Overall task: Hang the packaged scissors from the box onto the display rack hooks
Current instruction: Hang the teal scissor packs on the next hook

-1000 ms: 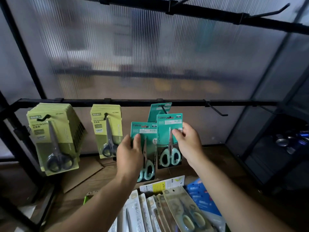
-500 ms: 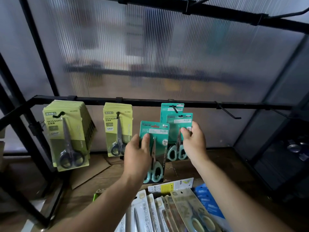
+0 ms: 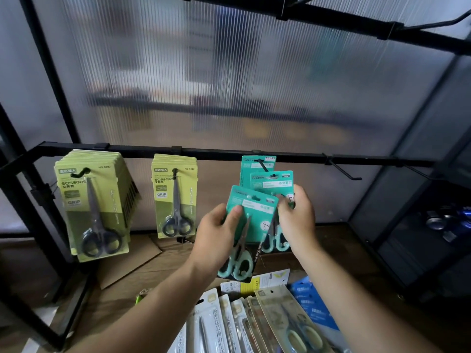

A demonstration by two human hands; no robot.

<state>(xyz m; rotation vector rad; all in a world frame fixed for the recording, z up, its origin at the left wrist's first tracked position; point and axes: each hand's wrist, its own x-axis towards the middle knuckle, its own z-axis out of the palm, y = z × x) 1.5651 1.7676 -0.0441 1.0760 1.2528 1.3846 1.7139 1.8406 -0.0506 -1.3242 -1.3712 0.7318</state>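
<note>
Mid-frame, a tilted teal scissors pack (image 3: 254, 212) is gripped by the left hand (image 3: 216, 240), a second pack (image 3: 272, 183) pinched by the right hand (image 3: 298, 220).

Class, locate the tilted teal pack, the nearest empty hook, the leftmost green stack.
Tilted teal pack (image 3: 260, 207): head view, its label.
Nearest empty hook (image 3: 341, 168): head view, mid-shaft.
Leftmost green stack (image 3: 76, 200): head view, front card.

- Teal scissor packs, centre of frame: three: rear pack (image 3: 257, 163), middle pack (image 3: 272, 180), front pack (image 3: 251, 212).
- Green stacks, left of frame: two: outer stack (image 3: 86, 200), inner stack (image 3: 175, 189).
- Hands: two: left hand (image 3: 216, 240), right hand (image 3: 298, 220).
</note>
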